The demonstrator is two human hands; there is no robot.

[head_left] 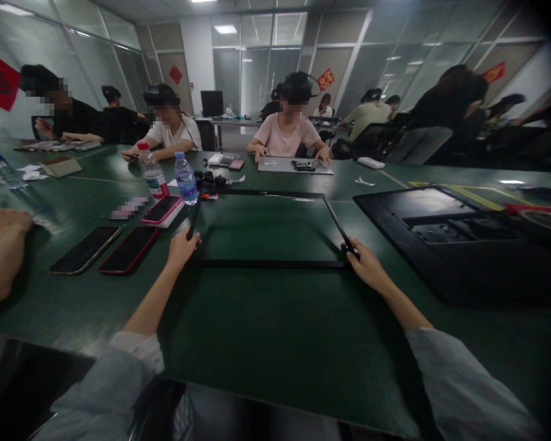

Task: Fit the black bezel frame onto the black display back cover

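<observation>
A thin black rectangular frame (pixel 266 264), like a screen bezel, is held over the green table (pixel 275 331), whose top shows through its opening. My left hand (pixel 182 248) is closed around the frame's left side. On the opposite side, my right hand (pixel 363 260) grips the frame near its right front corner. The far edge of the frame looks tilted or lying close to the tabletop; I cannot tell whether it touches.
Several phones, including a red-edged phone (pixel 128 250), lie left, by a blue-capped bottle (pixel 185 177) and a red-capped bottle (pixel 152 171). A large black panel (pixel 477 263) lies right. Another person's arm (pixel 2 257) rests at far left; a person in pink (pixel 288 131) sits opposite.
</observation>
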